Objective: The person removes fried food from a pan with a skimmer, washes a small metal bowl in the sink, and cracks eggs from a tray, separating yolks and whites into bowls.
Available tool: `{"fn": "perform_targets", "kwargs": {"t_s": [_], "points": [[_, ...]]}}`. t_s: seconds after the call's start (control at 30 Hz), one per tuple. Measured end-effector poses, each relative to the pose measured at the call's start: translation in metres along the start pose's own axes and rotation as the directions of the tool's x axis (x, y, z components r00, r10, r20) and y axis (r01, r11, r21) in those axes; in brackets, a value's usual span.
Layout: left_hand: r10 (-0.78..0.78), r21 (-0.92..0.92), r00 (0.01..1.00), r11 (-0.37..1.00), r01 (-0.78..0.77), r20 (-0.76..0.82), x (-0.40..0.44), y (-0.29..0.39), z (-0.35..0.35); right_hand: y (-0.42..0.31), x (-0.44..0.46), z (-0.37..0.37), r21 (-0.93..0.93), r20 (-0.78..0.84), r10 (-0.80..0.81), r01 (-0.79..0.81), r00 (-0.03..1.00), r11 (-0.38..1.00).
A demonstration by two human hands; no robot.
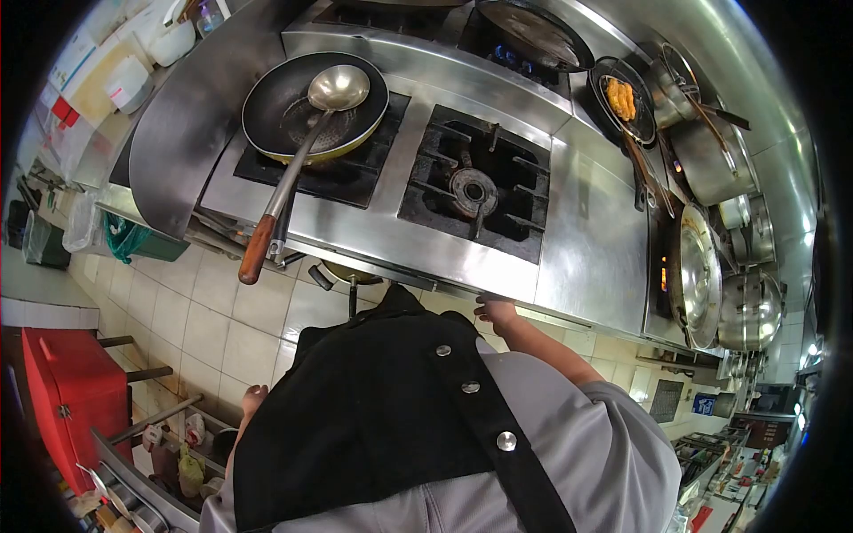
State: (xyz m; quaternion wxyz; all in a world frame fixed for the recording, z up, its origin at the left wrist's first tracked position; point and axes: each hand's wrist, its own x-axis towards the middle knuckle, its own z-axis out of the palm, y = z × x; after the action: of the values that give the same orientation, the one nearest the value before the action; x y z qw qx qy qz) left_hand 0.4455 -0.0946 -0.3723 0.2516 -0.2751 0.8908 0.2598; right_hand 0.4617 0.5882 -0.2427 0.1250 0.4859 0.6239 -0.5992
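My right hand (pixel 496 311) is beside the front edge of the steel stove (pixel 498 271), its fingers apart and nothing visible in it. My left hand (pixel 255 399) hangs low beside the black apron, largely hidden, and its grip cannot be made out. On the left burner sits a black pan (pixel 267 105) with a steel ladle (pixel 338 87) resting in it. The ladle's wooden handle (pixel 258 250) sticks out past the stove's front edge. To the right of the pan is a bare gas burner (pixel 474 188).
At the back right, a small pan holds fried food (pixel 620 99) in a strainer. Blue flames (pixel 508 55) burn under a rear pan (pixel 533 34). Steel pots (pixel 711 160) line the right side. A red box (pixel 75 400) stands at the lower left.
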Motion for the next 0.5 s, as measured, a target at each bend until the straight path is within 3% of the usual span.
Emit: {"fn": "perform_targets", "kwargs": {"t_s": [0.07,0.13,0.2,0.23,0.27,0.3,0.37,0.43,0.47,0.5], "points": [[0.043,0.025,0.999,0.999,-0.043,0.013,-0.003,-0.011,0.004,0.005,0.002,-0.002,0.009,-0.014,-0.003,0.003,1.0,1.0],[0.138,0.128,0.986,0.98,-0.15,0.098,0.009,-0.013,-0.004,-0.003,-0.02,-0.003,-0.104,0.048,0.07,-0.065,0.996,0.992],[0.132,0.05,0.991,0.99,-0.133,0.028,0.004,-0.015,-0.004,-0.017,-0.051,-0.01,-0.296,0.158,0.094,-0.044,0.983,0.954],[0.619,0.326,0.781,0.724,-0.608,0.083,0.005,-0.021,-0.004,-0.023,-0.068,-0.013,-0.484,0.242,-0.013,0.132,0.97,0.865],[0.204,0.127,0.965,0.966,-0.226,0.164,-0.004,-0.008,-0.013,-0.027,-0.078,-0.016,-0.634,0.343,-0.094,0.304,0.935,0.711],[0.203,0.175,0.969,0.958,-0.227,0.144,-0.004,-0.013,-0.009,-0.022,-0.077,-0.021,-0.643,0.479,-0.279,0.55,0.832,0.533],[0.289,0.27,0.938,0.903,-0.333,0.189,0.0,-0.023,-0.001,-0.105,-0.145,-0.016,-0.636,0.47,-0.202,0.488,0.859,0.598],[0.346,0.34,0.909,0.846,-0.41,0.234,-0.001,-0.019,0.006,-0.172,-0.189,-0.03,-0.503,0.395,-0.444,0.593,0.805,0.629],[0.37,0.383,0.892,0.808,-0.447,0.261,-0.002,-0.015,0.009,-0.193,-0.186,-0.049,-0.461,0.307,-0.743,0.776,0.594,0.43],[0.39,0.428,0.873,0.763,-0.484,0.292,-0.002,-0.011,0.012,-0.234,-0.212,-0.063,-0.481,0.086,-0.642,0.596,0.762,0.643]]}}
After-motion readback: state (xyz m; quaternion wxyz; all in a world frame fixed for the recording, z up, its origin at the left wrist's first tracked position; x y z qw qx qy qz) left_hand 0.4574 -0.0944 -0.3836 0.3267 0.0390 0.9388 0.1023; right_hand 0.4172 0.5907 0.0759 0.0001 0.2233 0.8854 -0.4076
